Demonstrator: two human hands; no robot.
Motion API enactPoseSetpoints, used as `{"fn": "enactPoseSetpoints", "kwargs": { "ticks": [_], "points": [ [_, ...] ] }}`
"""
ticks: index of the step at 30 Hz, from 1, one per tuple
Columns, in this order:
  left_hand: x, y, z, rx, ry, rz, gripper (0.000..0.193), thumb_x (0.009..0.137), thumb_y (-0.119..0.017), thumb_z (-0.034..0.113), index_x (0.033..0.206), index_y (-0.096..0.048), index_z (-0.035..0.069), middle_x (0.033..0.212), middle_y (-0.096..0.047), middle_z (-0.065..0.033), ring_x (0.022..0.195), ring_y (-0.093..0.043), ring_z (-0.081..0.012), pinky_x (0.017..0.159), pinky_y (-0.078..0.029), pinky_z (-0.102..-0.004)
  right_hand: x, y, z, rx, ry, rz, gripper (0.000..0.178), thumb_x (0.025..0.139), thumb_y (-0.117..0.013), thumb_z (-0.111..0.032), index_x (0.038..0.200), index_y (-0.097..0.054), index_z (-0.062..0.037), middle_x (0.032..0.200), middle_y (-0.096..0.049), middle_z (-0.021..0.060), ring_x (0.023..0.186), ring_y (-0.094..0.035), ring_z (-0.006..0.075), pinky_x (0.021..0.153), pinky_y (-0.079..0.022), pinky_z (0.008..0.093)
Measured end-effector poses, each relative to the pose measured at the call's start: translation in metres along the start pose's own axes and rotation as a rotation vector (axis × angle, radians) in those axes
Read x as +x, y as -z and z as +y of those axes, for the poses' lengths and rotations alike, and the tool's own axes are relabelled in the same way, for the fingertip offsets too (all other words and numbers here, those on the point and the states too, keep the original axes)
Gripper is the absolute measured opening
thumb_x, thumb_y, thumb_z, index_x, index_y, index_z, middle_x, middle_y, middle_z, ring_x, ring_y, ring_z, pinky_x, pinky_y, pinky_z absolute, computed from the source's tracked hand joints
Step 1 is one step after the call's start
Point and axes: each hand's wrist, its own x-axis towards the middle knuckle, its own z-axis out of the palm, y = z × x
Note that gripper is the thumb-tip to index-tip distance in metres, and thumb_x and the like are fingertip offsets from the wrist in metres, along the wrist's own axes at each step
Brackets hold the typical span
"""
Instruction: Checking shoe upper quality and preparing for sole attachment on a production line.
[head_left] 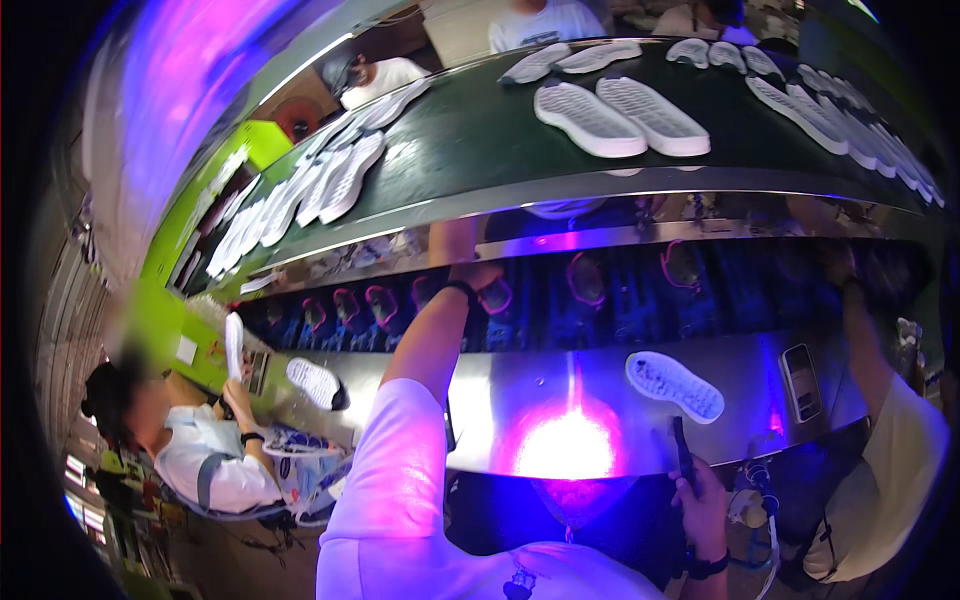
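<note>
My left arm stretches forward across the metal bench (500,400). My left hand (482,274) is at a dark shoe upper with a pink collar (495,298), one of a row in the recessed channel. Its fingers are small and partly hidden, so their grip is unclear. Low on the right, by the bench's front edge, my right hand (704,508) is closed around a slim, dark-handled brush (682,447), which points away from me. Just beyond the brush lies a white shoe sole (675,387) on the bench, apart from both hands.
Pairs of white soles (590,120) lie on the dark green belt (460,130) above the channel. A phone (800,382) sits on the bench, right. Another sole (316,383) lies left. Co-workers sit left (215,455) and right (880,500). A bright pink-violet glow (565,445) covers the bench front.
</note>
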Motion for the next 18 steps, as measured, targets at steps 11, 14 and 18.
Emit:
{"fn": "enactPoseSetpoints", "kwargs": {
  "ticks": [11,14,18],
  "points": [
    [-0.009,-0.124,0.142,0.426,-0.487,0.274,0.062,0.079,-0.073,0.042,0.131,-0.06,0.012,0.123,-0.068,-0.0122,0.107,-0.069,-0.0303,0.088,-0.057,-0.0453,0.02,0.007,0.016,-0.066,0.026,0.139,0.04,0.09,-0.065,0.002,0.13,-0.06,0.0032,0.096,-0.072,0.0125,0.074,-0.065,0.0141,0.068,-0.054,0.0292],
    [-0.03,-0.144,0.175,0.477,-0.542,0.305,0.064,0.079,-0.073,0.042,0.134,-0.059,0.012,0.128,-0.067,-0.0125,0.113,-0.067,-0.0313,0.093,-0.056,-0.0465,0.026,0.005,0.026,-0.132,0.19,0.201,0.038,0.088,-0.068,0.0,0.126,-0.063,0.0037,0.1,-0.073,0.0171,0.085,-0.07,0.0213,0.079,-0.055,0.0335],
    [-0.031,-0.113,0.164,0.256,-0.46,0.201,0.065,0.078,-0.076,0.04,0.134,-0.059,0.012,0.135,-0.062,-0.0152,0.128,-0.056,-0.0357,0.11,-0.044,-0.0471,0.023,0.012,0.012,-0.081,0.165,0.165,0.039,0.087,-0.069,-0.002,0.125,-0.063,0.0035,0.108,-0.072,0.0217,0.099,-0.072,0.0278,0.088,-0.054,0.0368]
  ]
}}
